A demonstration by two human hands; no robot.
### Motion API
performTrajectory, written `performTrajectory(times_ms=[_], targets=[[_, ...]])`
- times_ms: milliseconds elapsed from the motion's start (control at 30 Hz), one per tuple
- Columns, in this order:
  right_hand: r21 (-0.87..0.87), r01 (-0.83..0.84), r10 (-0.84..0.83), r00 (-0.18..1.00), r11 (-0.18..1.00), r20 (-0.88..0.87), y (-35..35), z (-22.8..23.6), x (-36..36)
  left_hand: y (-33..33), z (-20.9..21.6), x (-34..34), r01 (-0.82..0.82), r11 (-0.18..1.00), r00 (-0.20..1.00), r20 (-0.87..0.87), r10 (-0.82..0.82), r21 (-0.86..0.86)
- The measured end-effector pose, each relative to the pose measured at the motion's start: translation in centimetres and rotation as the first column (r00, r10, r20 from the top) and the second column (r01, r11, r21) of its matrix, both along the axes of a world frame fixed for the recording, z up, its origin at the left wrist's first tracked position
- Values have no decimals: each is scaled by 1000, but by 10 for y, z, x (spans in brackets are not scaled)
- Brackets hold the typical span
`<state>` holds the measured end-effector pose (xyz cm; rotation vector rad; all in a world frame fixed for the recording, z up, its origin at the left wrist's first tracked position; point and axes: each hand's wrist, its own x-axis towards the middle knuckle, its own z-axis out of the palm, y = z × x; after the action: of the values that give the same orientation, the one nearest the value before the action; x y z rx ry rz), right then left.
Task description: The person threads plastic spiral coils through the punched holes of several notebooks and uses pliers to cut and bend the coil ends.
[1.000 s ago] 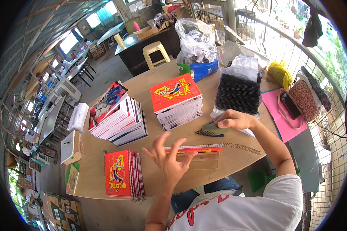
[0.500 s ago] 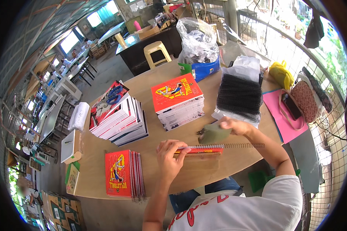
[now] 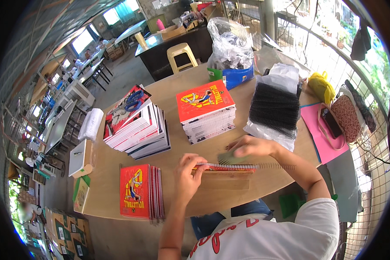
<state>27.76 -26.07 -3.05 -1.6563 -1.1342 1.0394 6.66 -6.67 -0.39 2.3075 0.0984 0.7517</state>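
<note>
Left hand [image 3: 187,175] pinching near end of red-covered notebook [image 3: 224,167], pressing it flat on counter [image 3: 264,186], likely to keep punched edge from shifting. Right hand [image 3: 251,146] gripping small green tool [image 3: 230,157] against wire spiral [image 3: 271,166] jutting past notebook's right end. Bound stack [image 3: 139,190] at left; unbound stacks [image 3: 206,110] and black spirals [image 3: 275,106] beyond, within reach.
</note>
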Motion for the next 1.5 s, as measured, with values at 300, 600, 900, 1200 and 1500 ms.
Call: performTrajectory(times_ms=[300,600,900,1200,1500], targets=[[-167,-133,189,903,977,387,16,21,-6,16,-7,-3,3,998,998,63,1,-69],[146,-12,-3,994,989,107,30,-13,-3,20,-8,-10,-104,989,992,-85,96,-108],[348,138,32,897,927,-440,45,-4,-16,25,-16,-9,-79,984,995,41,87,-162],[-9,-97,96,965,995,244,60,9,-11,31,-16,-8,-122,987,991,42,126,-104],[33,-4,-2,983,999,183,80,-24,-6,36,-17,-9,-148,980,989,-24,146,-130]])
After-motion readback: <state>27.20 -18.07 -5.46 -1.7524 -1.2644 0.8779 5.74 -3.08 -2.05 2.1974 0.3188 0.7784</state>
